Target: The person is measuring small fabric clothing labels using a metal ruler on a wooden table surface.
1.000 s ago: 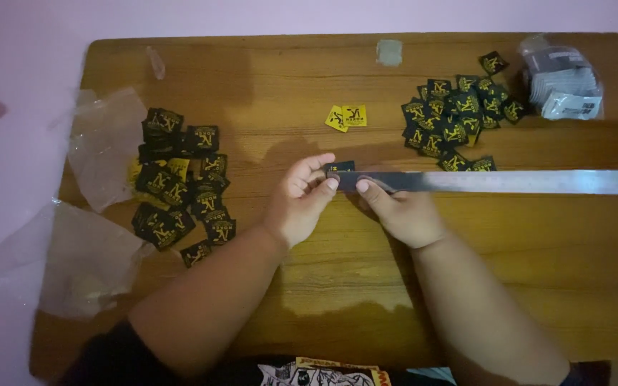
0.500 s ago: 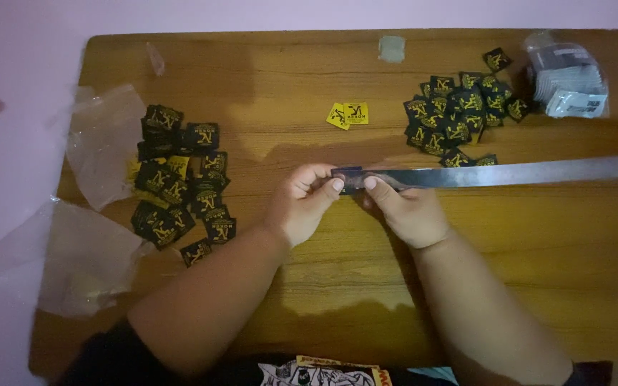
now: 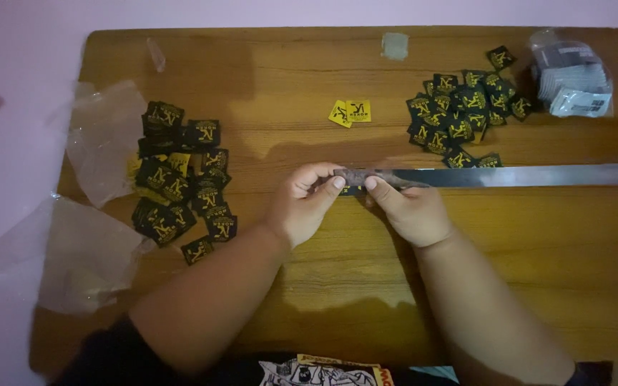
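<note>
- My two hands meet at the middle of the wooden table (image 3: 323, 300): my left hand (image 3: 302, 207) and my right hand (image 3: 409, 211) each pinch, between thumb and fingertips, one small black label (image 3: 352, 187) pressed at the left end of the one long steel ruler (image 3: 516, 175).
- The label sits right at that ruler end, between my two thumbs, mostly hidden; I cannot tell how much of it is folded.
- Since a second ago the ruler has swung from slightly slanted to level, and my hands have stayed at its left end.
- To my left lie two crumpled clear plastic sheets: the big one (image 3: 73, 257) at the near table edge, the smaller one (image 3: 105, 154) beyond it.
- Beside them is the left heap (image 3: 177, 189) of square black labels with yellow print, too overlapped to count, roughly two dozen.
- Beyond the ruler lie two yellow labels (image 3: 350, 112), touching each other.
- Farther right is the right heap (image 3: 466, 114) of black-and-yellow labels, about twenty.
- At the far right corner sits one clear bag (image 3: 574, 78) of grey and white packets.
- One small pale square (image 3: 395, 45) lies at the far edge.
</note>
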